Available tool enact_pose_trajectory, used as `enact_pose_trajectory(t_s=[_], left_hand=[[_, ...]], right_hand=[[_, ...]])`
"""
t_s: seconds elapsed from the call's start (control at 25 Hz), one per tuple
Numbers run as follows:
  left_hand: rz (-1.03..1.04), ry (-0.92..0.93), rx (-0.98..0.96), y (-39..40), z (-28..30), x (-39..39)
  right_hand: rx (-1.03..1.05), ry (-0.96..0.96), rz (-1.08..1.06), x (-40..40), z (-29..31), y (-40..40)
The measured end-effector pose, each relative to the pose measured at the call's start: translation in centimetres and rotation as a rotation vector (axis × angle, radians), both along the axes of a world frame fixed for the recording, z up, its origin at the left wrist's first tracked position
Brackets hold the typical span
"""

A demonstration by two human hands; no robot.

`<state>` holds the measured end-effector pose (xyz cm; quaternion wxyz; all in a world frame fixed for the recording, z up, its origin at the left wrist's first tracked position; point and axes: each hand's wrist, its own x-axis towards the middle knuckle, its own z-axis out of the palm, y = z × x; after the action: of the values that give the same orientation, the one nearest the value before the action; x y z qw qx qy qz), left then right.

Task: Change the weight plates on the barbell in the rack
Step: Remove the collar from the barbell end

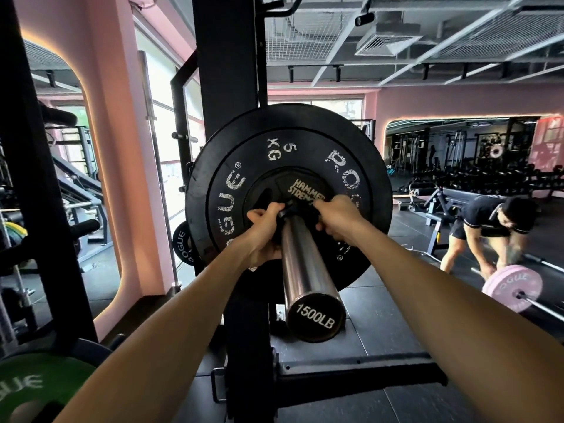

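While my left hand (265, 232) and right hand (337, 219) clamp fingers on the collar (288, 209) against the small plate (300, 190), uneven pulling could jam it on the sleeve (305, 270).

A gym with pink walls (427, 102) and a dark rubber floor (381, 337). Daylight comes through tall windows (164, 123) on the left. The open ceiling (427, 41) shows grey beams, mesh panels and an air vent (386, 42). A wide mirror (457, 141) edged with warm light fills the right wall. Benches (439, 206) and a dumbbell rack (488, 175) stand near it.
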<state>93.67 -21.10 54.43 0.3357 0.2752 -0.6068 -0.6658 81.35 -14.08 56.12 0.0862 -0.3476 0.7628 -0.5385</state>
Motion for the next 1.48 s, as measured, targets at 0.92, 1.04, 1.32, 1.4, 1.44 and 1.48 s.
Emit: enact_pose_trajectory(t_s=[0.92, 1.04, 1.32, 1.4, 1.44, 1.48], left_hand=[[-0.203, -0.081, 0.087, 11.3, -1.0, 11.2], [-0.213, -0.072, 0.078, 14.1, -1.0, 13.2], [-0.323, -0.196, -0.002, 19.7, -0.9, 17.1], [-0.379, -0.187, -0.022, 20.9, -1.6, 17.8], [-0.403, -0.162, -0.018, 21.4, -2.0, 18.1], [-0.415, -0.132, -0.015, 21.8, -2.4, 18.2]], right_hand=[[0.123, -0.118, 0.155, 11.0, 0.0, 14.8], [0.124, -0.111, 0.194, 12.8, 0.2, 17.5], [0.154, -0.099, 0.183, 15.8, -0.3, 22.9], [0.144, -0.11, 0.163, 16.1, -1.0, 24.2], [0.124, -0.143, 0.152, 16.2, -1.4, 25.1], [0.096, -0.191, 0.142, 16.3, -2.0, 25.9]])
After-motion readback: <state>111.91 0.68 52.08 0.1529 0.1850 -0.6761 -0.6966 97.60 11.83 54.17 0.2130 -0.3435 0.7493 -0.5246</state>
